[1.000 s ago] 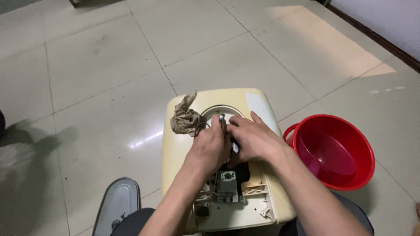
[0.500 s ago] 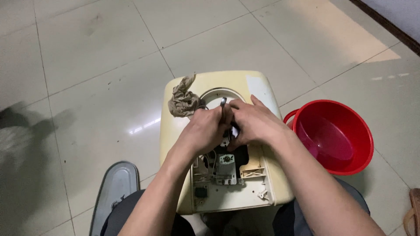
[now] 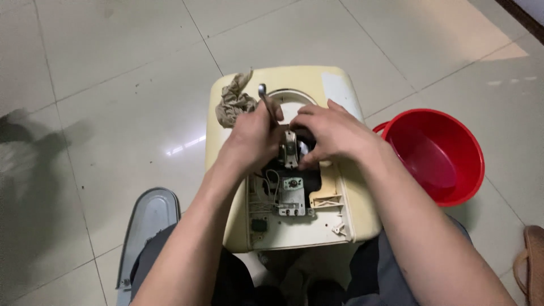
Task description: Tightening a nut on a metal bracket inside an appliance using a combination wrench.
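We read this as a home room used for a makeshift repair: glossy pale floor tiles (image 3: 113, 73) with grout lines, a dark skirting board (image 3: 524, 17) at the wall, a red plastic basin (image 3: 439, 156) on the floor, a sandal (image 3: 532, 266) at the edge, no workbench.

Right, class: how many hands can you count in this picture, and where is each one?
2. The left hand grips a metal tool over the cream appliance; the right hand rests beside it on the appliance's open middle. No others show.
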